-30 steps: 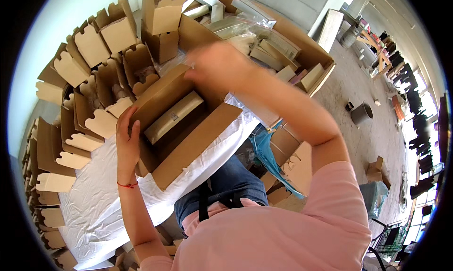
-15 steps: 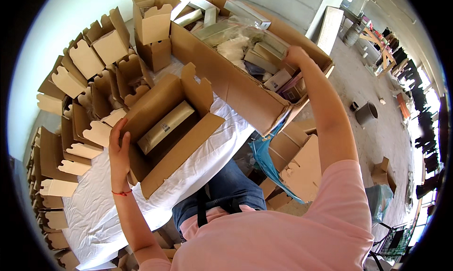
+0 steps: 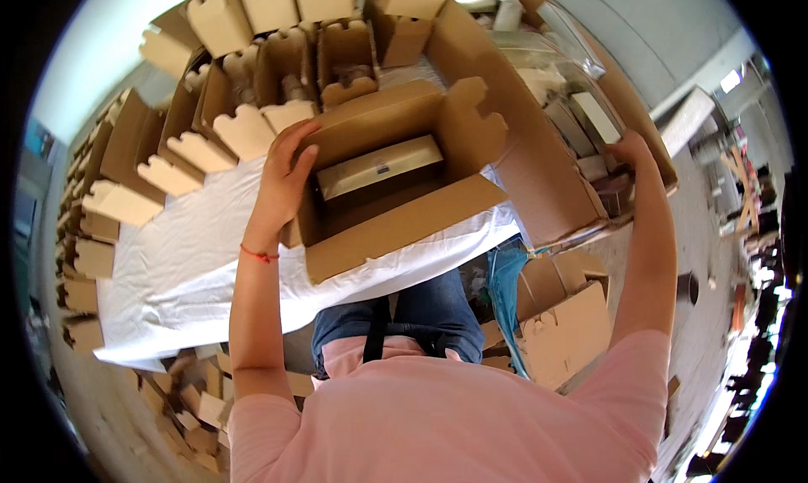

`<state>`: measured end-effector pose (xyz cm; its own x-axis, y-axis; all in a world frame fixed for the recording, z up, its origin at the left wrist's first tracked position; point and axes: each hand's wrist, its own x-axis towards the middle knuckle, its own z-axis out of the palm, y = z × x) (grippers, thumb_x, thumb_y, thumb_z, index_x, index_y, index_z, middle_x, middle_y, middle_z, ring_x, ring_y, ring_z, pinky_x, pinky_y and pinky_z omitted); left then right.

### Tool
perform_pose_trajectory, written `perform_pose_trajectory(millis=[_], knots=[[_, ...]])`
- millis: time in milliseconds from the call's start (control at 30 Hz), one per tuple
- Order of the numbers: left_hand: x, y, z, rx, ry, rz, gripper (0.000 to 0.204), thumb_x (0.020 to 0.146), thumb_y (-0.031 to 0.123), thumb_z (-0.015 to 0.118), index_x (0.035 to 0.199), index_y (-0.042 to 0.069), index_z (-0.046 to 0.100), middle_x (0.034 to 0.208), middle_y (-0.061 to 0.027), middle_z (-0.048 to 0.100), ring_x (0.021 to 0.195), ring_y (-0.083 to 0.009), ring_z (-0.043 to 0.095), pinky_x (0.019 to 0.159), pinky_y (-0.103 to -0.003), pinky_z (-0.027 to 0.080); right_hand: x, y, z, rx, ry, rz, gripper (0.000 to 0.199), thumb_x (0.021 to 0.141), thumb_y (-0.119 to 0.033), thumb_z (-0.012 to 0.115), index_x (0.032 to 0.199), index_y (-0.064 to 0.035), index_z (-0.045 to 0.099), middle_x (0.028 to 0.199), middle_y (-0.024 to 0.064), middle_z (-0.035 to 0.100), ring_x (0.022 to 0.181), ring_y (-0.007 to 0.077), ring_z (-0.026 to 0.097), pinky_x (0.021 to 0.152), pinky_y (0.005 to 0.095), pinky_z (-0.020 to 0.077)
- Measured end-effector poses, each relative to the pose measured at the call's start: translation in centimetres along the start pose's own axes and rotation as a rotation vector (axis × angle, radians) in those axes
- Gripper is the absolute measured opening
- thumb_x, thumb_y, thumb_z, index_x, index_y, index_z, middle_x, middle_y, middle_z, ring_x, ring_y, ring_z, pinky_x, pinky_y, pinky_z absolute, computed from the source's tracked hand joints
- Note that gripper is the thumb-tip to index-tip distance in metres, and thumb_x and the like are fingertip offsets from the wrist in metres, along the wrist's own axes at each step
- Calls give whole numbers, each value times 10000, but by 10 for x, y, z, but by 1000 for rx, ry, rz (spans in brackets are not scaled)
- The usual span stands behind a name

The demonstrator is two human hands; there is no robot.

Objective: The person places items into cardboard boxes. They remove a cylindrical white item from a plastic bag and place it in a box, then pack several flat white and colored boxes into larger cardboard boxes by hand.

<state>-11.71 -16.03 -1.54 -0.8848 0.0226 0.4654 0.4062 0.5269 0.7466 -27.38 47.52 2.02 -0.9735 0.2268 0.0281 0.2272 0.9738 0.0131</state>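
Now the left hand [image 3: 282,184] is clamped over the left wall of the open cardboard box [image 3: 396,180], fingers curled over its edge. The box sits mid-frame on the white-covered surface [image 3: 185,273], flaps spread, a long pale packet [image 3: 379,167] with a small dark label lying flat inside it. Out at two o'clock, the right hand [image 3: 631,151] reaches into the big brown carton [image 3: 539,172] among pale flat packages [image 3: 589,117]; whether it grips anything, I cannot tell. From nine round to twelve o'clock, rows of open brown boxes [image 3: 210,104] with scalloped flaps crowd the surface. Down at four o'clock, flattened cardboard [image 3: 564,323] lies on the floor, beside something blue [image 3: 505,289].
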Motion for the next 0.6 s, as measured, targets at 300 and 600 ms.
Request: perform_pose_trajectory(millis=[300,600], knots=[[-5,3,-4,3,23,16,299,936,144,476,1195,11,545,1241,-160,516,1185,-294,454,1018,-347,327,-138,-145,-142,1076,94,-392,576,826,-348,588,1226,61,515,1056,98,609,918,132,564,714,243,461],[-10,-4,-1,-48,128,88,333,962,250,457,1131,-4,590,1187,-186,546,1119,-343,488,968,-368,377,-194,-352,-114,247,-752,-677,429,908,-398,540,1086,-18,631,737,26,546,637,84,546,525,238,462]])
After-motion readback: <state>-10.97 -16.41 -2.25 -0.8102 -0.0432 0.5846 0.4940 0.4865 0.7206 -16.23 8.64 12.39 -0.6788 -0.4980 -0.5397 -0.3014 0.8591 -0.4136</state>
